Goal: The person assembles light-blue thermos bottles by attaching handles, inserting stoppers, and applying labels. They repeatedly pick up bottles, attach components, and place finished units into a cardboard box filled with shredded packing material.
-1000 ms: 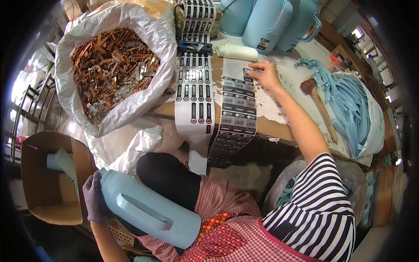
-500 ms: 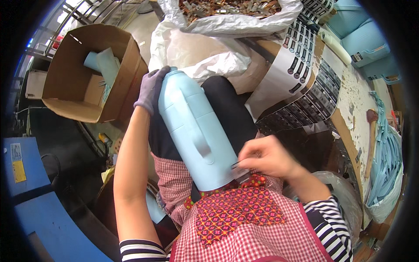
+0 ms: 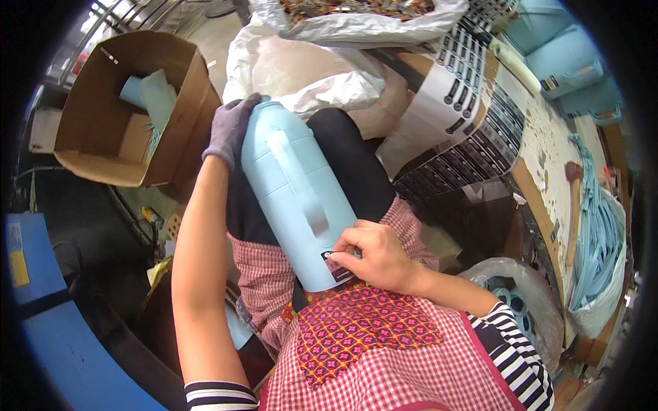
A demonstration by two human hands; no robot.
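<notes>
A light blue plastic flask with a long raised handle (image 3: 291, 171) lies tilted across my lap, its neck pointing away from me. My left hand (image 3: 231, 130), in a grey-purple glove, is wrapped round the flask's neck and shoulder. Bare and with fingers pinched, my right hand (image 3: 373, 253) rests against the lower end of the flask. At its fingertips a small black label (image 3: 327, 255) lies against the blue surface. A larger dark label patch (image 3: 340, 272) shows just below, partly covered by the fingers.
Sheets of black printed labels (image 3: 480, 144) hang over the workbench edge (image 3: 541, 212) at the right. A cardboard box (image 3: 195, 103) with blue parts stands at the left. White sacks (image 3: 308, 75) lie ahead. Blue strips (image 3: 596, 246) and a hammer (image 3: 573, 212) are at the far right.
My right hand has moved left and slightly up, from the flask's lower right edge onto its face, bringing the black label against it. My left hand keeps its hold at the neck.
</notes>
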